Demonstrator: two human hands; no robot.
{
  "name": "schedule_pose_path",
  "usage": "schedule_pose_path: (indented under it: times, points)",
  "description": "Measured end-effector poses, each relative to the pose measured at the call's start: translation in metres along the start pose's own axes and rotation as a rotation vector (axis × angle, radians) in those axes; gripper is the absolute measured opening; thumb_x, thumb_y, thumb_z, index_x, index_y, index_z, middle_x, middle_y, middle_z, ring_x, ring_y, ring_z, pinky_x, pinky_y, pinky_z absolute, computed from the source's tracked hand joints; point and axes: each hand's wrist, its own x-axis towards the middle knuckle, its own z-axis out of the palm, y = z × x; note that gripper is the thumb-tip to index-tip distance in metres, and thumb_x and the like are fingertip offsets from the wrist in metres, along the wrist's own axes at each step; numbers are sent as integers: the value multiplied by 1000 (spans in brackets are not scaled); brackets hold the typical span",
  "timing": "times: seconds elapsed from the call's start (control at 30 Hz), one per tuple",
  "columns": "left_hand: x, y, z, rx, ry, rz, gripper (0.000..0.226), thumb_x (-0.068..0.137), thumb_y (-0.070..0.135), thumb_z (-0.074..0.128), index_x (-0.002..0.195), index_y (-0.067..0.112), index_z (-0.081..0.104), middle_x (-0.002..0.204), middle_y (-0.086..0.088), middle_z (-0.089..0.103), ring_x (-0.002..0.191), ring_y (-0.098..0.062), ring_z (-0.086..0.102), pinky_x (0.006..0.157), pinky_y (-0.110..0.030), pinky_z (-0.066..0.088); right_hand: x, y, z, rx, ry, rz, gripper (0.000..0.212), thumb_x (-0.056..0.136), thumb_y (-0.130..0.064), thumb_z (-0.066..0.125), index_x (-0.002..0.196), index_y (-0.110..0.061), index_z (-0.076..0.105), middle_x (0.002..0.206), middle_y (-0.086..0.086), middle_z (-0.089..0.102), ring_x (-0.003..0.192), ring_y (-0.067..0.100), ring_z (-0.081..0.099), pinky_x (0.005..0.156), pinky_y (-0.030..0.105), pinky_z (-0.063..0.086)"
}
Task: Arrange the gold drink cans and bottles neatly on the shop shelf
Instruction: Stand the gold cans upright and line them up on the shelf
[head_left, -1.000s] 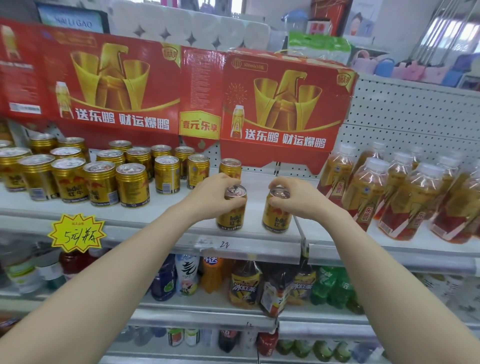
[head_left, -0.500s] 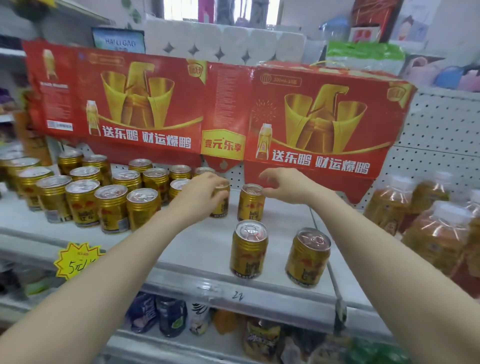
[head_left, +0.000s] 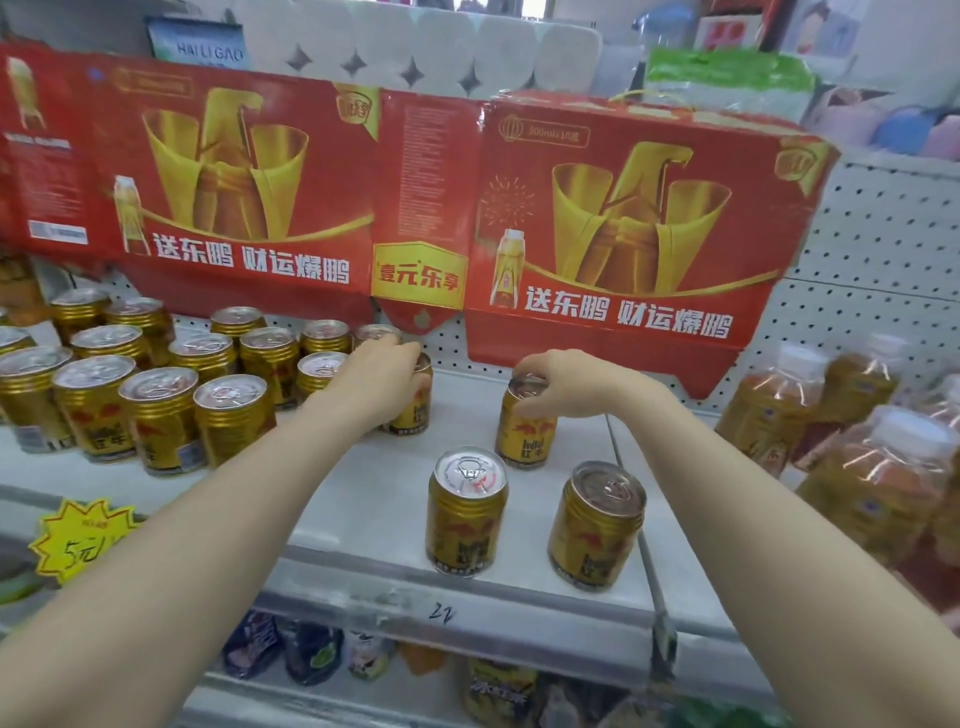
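The left hand (head_left: 379, 376) was curled over the back can (head_left: 413, 410), which stood toward the rear of the shelf (head_left: 363, 493), just beside the block of gold cans (head_left: 156, 405). The hand covered most of that can, so only its lower label and a sliver of rim showed, and the fingertips were out of sight. The right hand (head_left: 561, 379) pinched the top rim of the middle can (head_left: 524, 436), which stood upright further right. Two front cans (head_left: 467, 514) stood apart near the shelf edge, untouched. The bottles (head_left: 883, 467) on the right were blurred and ran out of view. A red cardboard banner (head_left: 623, 234) hung low over the back row. The left forearm cut off part of the yellow price tag (head_left: 78, 540). The drinks below (head_left: 311, 654) were too blurred to read.
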Motion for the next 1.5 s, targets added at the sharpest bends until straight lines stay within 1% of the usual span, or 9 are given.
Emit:
schedule_pose_path:
  times: [0.1, 0.27, 0.5, 0.7, 0.97, 1.13, 1.3, 1.4, 1.5]
  points:
    - [-1, 6, -3, -27, 18, 22, 36, 97, 32, 54, 125, 10, 58, 122, -13, 59, 110, -32, 56, 88, -41, 48, -18, 15, 1, 24, 42, 76, 55, 90, -38, 65, 141, -23, 50, 133, 1, 58, 110, 22, 57, 85, 32, 50]
    - [-12, 31, -9, -159, -41, 99, 45, 96, 37, 57, 135, 13, 55, 129, -10, 58, 116, -28, 54, 87, -35, 44, -36, 27, 4, 31, 96, 171, 54, 85, -40, 66, 135, -22, 54, 124, 2, 62, 104, 23, 61, 89, 40, 56]
    - [-21, 54, -13, -264, -118, 277, 52, 91, 42, 63, 136, 16, 58, 137, -1, 58, 124, -19, 52, 95, -27, 41, -42, 28, 4, 57, 109, 177, 53, 84, -46, 67, 130, -23, 58, 120, 2, 64, 100, 21, 62, 86, 40, 55]
    - [-20, 50, -5, -262, -142, 297, 51, 93, 47, 58, 136, 19, 56, 132, -5, 56, 120, -22, 50, 99, -38, 43, -47, 19, 9, 57, 132, 164, 45, 87, -39, 62, 127, -19, 59, 120, 5, 65, 104, 23, 62, 90, 45, 54]
    - [-20, 44, -11, -200, -159, 340, 53, 94, 48, 57, 139, 19, 53, 134, -6, 54, 121, -24, 49, 98, -37, 42, -56, 4, 10, 46, 116, 244, 42, 89, -32, 59, 128, -16, 58, 122, 7, 63, 105, 24, 61, 92, 42, 53]
    - [-20, 35, -15, -169, -158, 375, 51, 95, 53, 52, 128, 15, 59, 126, -7, 58, 116, -26, 54, 95, -43, 47, -49, 2, 3, 6, 82, 272, 49, 90, -41, 60, 133, -18, 56, 130, 5, 61, 111, 25, 60, 94, 41, 53]
    - [-14, -13, -31, -65, 27, 236, 58, 93, 54, 53, 141, 21, 50, 139, -4, 51, 124, -24, 49, 101, -43, 45, -19, -10, -15, -38, 222, 130, 62, 93, -44, 60, 148, -22, 42, 145, 2, 51, 127, 22, 52, 103, 38, 45]
    - [-11, -53, -38, 14, -2, 81, 60, 90, 59, 55, 139, 26, 51, 133, -6, 54, 119, -27, 50, 95, -43, 48, 15, -30, -28, -103, 208, 11, 58, 95, -38, 61, 147, -23, 42, 145, 1, 52, 127, 22, 52, 102, 34, 44]
    - [-15, -73, -40, 73, -79, 1, 61, 88, 61, 56, 132, 20, 58, 135, -6, 53, 119, -27, 52, 90, -38, 45, 53, -59, -33, -123, 164, -116, 54, 96, -34, 59, 147, -22, 44, 140, 1, 56, 124, 23, 54, 97, 31, 43]
